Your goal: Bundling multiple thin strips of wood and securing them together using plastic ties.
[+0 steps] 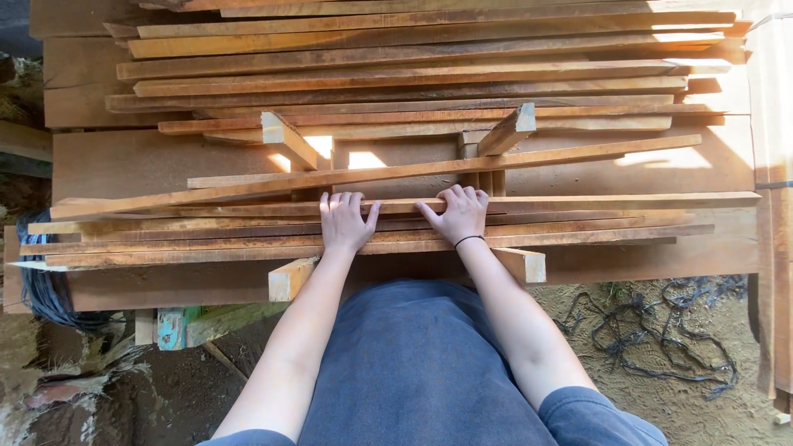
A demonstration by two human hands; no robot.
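Head view shows left hand [345,223] and right hand [459,216] resting unclenched, palms down, on a long thin wooden strip [578,203] near the stacked planks' [413,74] front edge, apparently steadying it across two crosspieces [288,279]

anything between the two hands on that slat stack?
Nothing. Head view shows bare slat between left hand and right hand, both on the stack.
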